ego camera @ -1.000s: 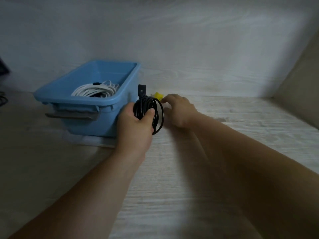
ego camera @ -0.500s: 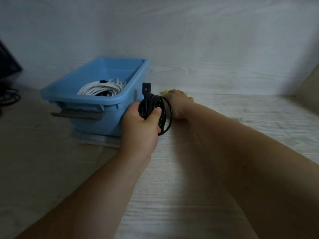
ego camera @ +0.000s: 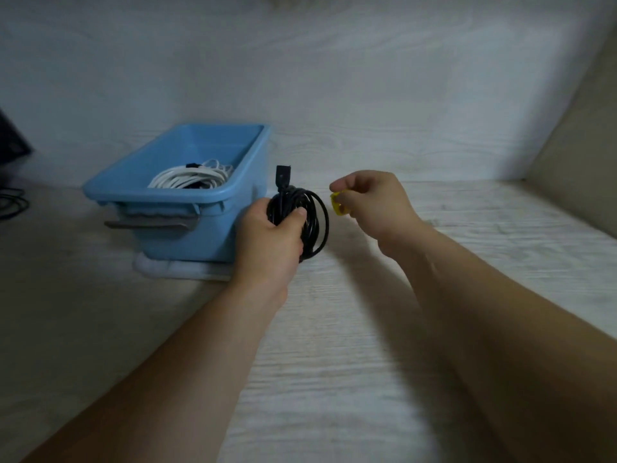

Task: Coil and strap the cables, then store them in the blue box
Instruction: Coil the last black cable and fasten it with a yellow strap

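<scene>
The coiled black cable stands upright above the counter, gripped by the left hand, beside the blue box holding a white cable coil. The right hand pinches a yellow strap just beside the coil.

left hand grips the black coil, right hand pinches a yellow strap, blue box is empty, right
Not empty: the head view shows a coiled white cable in the blue box. The left hand does grip the black coil and the right hand pinches the yellow strap.
</scene>
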